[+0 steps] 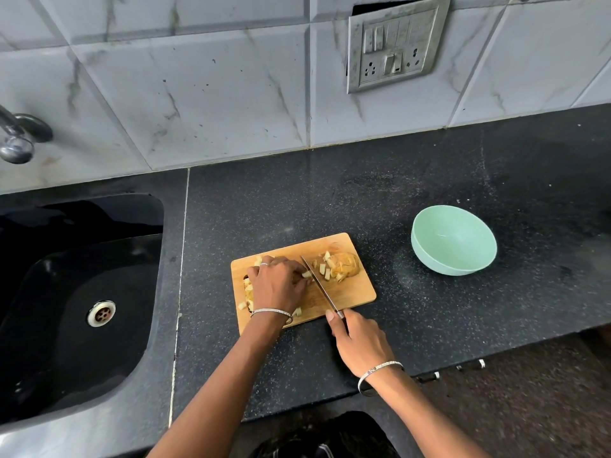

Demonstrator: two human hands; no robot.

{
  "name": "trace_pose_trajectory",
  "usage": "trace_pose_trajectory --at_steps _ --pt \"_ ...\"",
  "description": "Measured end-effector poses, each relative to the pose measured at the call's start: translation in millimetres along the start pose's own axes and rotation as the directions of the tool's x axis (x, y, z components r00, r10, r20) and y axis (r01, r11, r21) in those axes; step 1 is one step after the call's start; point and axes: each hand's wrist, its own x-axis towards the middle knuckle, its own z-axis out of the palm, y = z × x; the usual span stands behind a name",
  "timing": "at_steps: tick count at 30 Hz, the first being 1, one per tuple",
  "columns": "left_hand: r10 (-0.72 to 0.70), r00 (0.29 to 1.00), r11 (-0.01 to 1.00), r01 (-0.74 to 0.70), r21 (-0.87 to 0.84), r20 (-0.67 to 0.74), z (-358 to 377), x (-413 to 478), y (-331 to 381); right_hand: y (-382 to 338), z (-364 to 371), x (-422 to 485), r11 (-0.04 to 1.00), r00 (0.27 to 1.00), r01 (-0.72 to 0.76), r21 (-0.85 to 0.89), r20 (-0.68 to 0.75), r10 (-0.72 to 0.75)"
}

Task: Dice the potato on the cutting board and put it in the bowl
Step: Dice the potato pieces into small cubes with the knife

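A wooden cutting board (pixel 350 292) lies on the black counter. Diced potato pieces (pixel 325 269) lie scattered on its right half, with more pieces (pixel 248 285) along its left edge. My left hand (pixel 279 284) presses down on potato strips at the board's middle, mostly hiding them. My right hand (pixel 358 342) grips the handle of a knife (pixel 319 284), whose blade slants across the board right beside my left fingertips. A mint-green bowl (pixel 426 249) stands empty on the counter to the right of the board.
A black sink (pixel 66 292) with a steel drain sits to the left, a tap (pixel 16 140) above it. A tiled wall with a switch and socket plate (pixel 393 47) rises behind. The counter's front edge (pixel 429 368) runs just behind my right wrist.
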Motion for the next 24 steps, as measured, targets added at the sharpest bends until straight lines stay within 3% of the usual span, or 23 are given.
trace_pose_trajectory --at_steps 24 --pt "-0.065 0.997 0.994 0.062 -0.090 -0.031 1.8 2.4 1.0 -12.8 0.2 5.2 0.988 0.998 -0.058 -0.141 0.006 0.060"
